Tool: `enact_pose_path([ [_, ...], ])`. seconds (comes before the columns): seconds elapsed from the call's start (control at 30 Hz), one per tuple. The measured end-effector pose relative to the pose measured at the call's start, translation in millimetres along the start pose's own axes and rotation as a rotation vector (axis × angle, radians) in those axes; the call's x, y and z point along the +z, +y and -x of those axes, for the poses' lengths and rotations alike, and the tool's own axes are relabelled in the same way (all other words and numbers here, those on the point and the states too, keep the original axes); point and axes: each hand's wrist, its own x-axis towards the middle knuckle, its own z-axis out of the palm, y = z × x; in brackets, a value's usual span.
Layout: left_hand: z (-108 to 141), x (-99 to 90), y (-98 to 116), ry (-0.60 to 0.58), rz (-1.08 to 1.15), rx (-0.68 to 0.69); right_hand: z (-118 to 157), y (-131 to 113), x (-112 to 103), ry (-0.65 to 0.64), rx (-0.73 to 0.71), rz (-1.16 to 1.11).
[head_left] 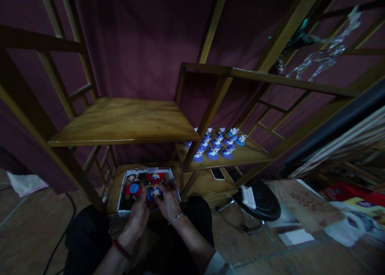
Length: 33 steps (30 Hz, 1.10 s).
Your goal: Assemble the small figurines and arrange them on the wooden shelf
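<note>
Progress, judged from the layout: partway. A group of small purple-and-white figurines (213, 152) stands in loose rows on a yellow-brown wooden shelf (254, 153), up and to the right of the shallow white-walled rectangular box (124, 213); these look set out. Inside the box lie several red-and-dark figurines (155, 176), unordered, beside a flat blue disc (134, 188) (count uncertain; the hands cover part of the contents). One small blue-and-white figurine (154, 191) is in hand over the box's near part, so its handling seems unfinished. Left hand (140, 211): fingers curled in against the figurine's left side, hardly any gap. Right hand (169, 205): thumb and fingers bent closely about its right side; exact fingertip contacts too dark to tell. Materials: figurines appear to be smooth moulded plastic, rounded, the rows on disc-like bases; box probably thin card; shelf flat, with a varnished sheen.
</note>
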Motion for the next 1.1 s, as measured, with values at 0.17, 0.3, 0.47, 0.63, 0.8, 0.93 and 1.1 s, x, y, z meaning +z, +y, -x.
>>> enact_pose_path([
  [0.17, 8, 2.8, 3, 0.008, 0.007, 0.02, 0, -5, -5, -0.014, -0.022, -0.004],
  [0.3, 14, 8.1, 7, 0.038, 0.006, 0.043, -1, -10, -8, -0.011, -0.066, 0.004],
  [0.47, 19, 10.5, 12, 0.008, 0.023, 0.066, -3, -13, -11, -0.026, -0.141, 0.041],
  [0.63, 21, 8.1, 16, 0.018, 0.063, 0.081, -5, -14, -8, -0.026, -0.247, 0.057],
  [0.8, 24, 8.9, 22, 0.002, 0.068, 0.073, -7, -12, -5, -0.036, -0.342, 0.076],
  [0.93, 23, 8.9, 22, 0.006, 0.101, 0.059, -9, -9, -6, -0.045, -0.432, 0.084],
  [1.1, 22, 7.1, 21, 0.013, 0.105, 0.045, -9, -8, -7, -0.053, -0.522, 0.134],
])
